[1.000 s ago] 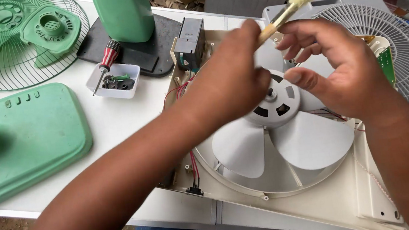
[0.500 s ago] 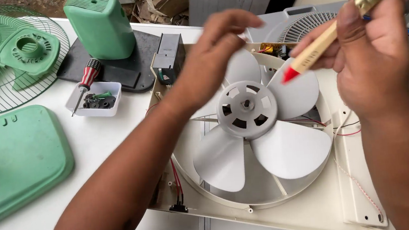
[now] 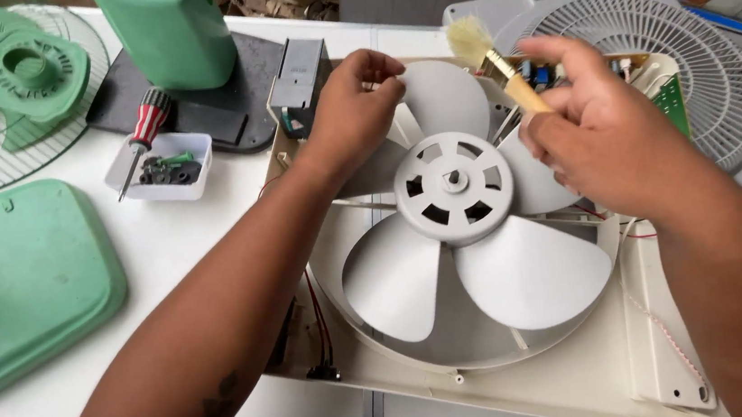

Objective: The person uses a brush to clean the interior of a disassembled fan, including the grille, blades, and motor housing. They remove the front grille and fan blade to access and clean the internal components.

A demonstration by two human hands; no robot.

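Observation:
A white fan impeller [image 3: 474, 244] with several blades sits in an open cream fan housing [image 3: 587, 378] on the table. My left hand [image 3: 353, 115] pinches the edge of the top blade. My right hand [image 3: 603, 127] grips a small paintbrush [image 3: 492, 56] by its wooden handle. The pale bristles point up and to the left, just above the top blade. The round hub [image 3: 453, 187] lies between my two hands.
A grey grille [image 3: 702, 68] lies at the right. A small tray of screws [image 3: 160, 168] and a red-handled screwdriver [image 3: 142, 131] sit left of the housing. Green fan parts [image 3: 24, 278], a green guard [image 3: 7, 98] and a green block [image 3: 173, 33] fill the left.
My right hand has turned the brush over: its bristles now point down-left toward the top blade. The left hand has settled on that blade's edge. The camera has moved closer.

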